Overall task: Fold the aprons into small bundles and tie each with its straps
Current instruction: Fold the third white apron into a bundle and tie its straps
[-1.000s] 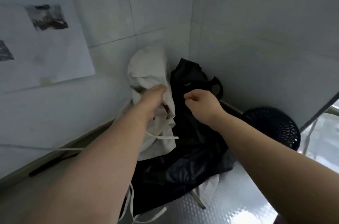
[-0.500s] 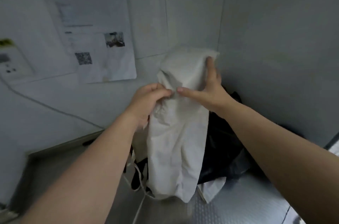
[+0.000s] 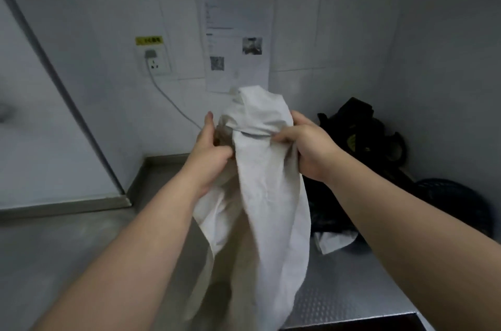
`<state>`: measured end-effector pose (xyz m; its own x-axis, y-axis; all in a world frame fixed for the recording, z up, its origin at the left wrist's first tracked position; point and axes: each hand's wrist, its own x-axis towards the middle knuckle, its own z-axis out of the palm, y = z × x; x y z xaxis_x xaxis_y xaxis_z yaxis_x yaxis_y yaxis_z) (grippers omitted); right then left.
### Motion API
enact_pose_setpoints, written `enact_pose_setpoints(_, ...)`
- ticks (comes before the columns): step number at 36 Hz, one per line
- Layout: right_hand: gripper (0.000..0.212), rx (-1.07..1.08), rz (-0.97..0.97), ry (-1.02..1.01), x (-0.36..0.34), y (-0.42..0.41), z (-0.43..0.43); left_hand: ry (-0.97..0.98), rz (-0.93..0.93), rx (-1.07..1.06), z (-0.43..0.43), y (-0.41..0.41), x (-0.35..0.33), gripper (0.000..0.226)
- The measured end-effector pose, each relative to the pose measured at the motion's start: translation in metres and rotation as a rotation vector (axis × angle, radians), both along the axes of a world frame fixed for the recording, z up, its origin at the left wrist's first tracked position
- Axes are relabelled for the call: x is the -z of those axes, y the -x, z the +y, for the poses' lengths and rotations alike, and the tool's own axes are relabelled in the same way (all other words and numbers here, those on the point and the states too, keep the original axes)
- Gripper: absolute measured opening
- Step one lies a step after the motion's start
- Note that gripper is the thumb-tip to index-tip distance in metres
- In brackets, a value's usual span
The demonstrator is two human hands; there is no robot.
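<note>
1. The white apron [image 3: 271,208] was held above the desk [image 3: 67,244], its length hanging free, probably so it could be straightened before folding.
2. Its bunched top was gripped by the left hand [image 3: 214,151] and the right hand [image 3: 306,146], fingers curled into the cloth.
3. A dark heap [image 3: 360,141] was left in the corner.

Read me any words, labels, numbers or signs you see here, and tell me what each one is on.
Nothing here is legible.
Yellow label above the wall socket: dark characters, too blurred.
Paper sheet on the wall: printed lines, too small.
QR code on that sheet: no legible text.
Black cloth pile: yellowish mark, too blurred.
White apron: no print shows.
</note>
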<state>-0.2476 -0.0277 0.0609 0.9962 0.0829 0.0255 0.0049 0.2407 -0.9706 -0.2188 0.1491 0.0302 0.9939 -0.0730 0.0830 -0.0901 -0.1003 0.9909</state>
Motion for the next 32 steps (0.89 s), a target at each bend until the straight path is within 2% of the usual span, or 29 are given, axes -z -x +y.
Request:
enact_pose_setpoints(2,0.040,0.012,-0.007,0.030,0.002,0.009,0.005,-0.097,-0.009,-0.007,0.008,0.008,0.000,0.110)
enact_pose_setpoints(4,0.040,0.026,0.000,0.050,0.001,0.015,0.006,-0.163,-0.022,0.031,0.013,0.014,0.000,0.103)
enact_pose_setpoints(6,0.040,0.040,0.004,0.108,-0.002,0.020,0.004,-0.224,-0.045,0.056,0.016,0.019,-0.001,0.080)
enact_pose_setpoints(8,0.031,0.052,-0.029,0.246,-0.009,0.028,0.012,-0.407,-0.147,-0.006,0.025,0.025,-0.006,0.036)
enact_pose_setpoints(9,0.026,0.068,-0.058,0.315,-0.012,0.029,0.014,-0.508,-0.192,-0.063,0.029,0.024,-0.007,0.023)
enact_pose_setpoints(11,0.016,0.134,-0.130,0.447,-0.019,0.033,0.023,-0.637,-0.267,-0.134,0.044,0.027,-0.014,0.013)
enact_pose_setpoints(12,0.009,0.189,-0.162,0.510,-0.021,0.036,0.027,-0.646,-0.307,-0.165,0.052,0.027,-0.018,0.013)
enact_pose_setpoints(15,0.029,0.335,-0.250,0.723,-0.019,0.038,0.032,-0.603,-0.327,-0.200,0.075,0.036,-0.032,0.021)
enact_pose_setpoints(18,0.032,0.410,-0.310,0.894,-0.014,0.042,0.050,-0.758,-0.363,-0.169,0.101,0.050,-0.043,0.027)
enact_pose_setpoints(23,0.019,0.478,-0.287,0.944,-0.012,0.052,0.082,-0.837,-0.408,-0.396,0.141,0.069,-0.062,0.033)
enact_pose_setpoints(27,0.026,0.501,-0.268,1.013,-0.019,0.067,0.103,-0.929,-0.395,-0.480,0.169,0.080,-0.070,0.026)
enact_pose_setpoints(30,0.032,0.556,-0.235,1.008,-0.027,0.078,0.119,-0.789,-0.385,-0.414,0.189,0.086,-0.074,0.026)
enact_pose_setpoints(32,0.043,0.515,-0.215,0.978,-0.032,0.086,0.126,-0.669,-0.364,-0.382,0.201,0.089,-0.074,0.027)
